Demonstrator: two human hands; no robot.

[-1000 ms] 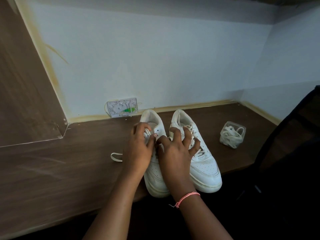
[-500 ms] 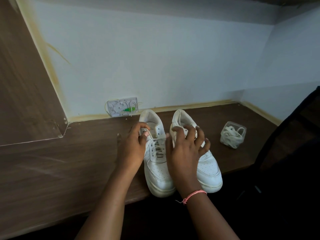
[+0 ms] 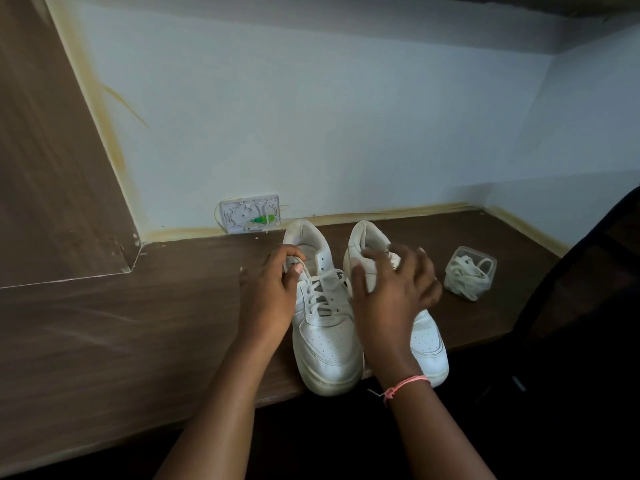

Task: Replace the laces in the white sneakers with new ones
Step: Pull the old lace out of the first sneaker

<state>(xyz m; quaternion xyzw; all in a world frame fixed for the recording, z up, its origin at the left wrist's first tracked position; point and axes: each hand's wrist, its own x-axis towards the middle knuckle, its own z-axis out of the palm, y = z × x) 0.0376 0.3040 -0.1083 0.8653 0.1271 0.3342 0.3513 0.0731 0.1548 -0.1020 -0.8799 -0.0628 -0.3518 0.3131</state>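
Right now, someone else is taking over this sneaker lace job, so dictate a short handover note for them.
Left hand: pinches the lace at the top of the left sneaker.
Right hand: fingers spread over the right sneaker, blurred, grip unclear.
Both sneakers stand side by side at the desk edge; spare laces sit in the clear tub on the right.
Done: nothing visibly replaced. Left: unlace and relace both.
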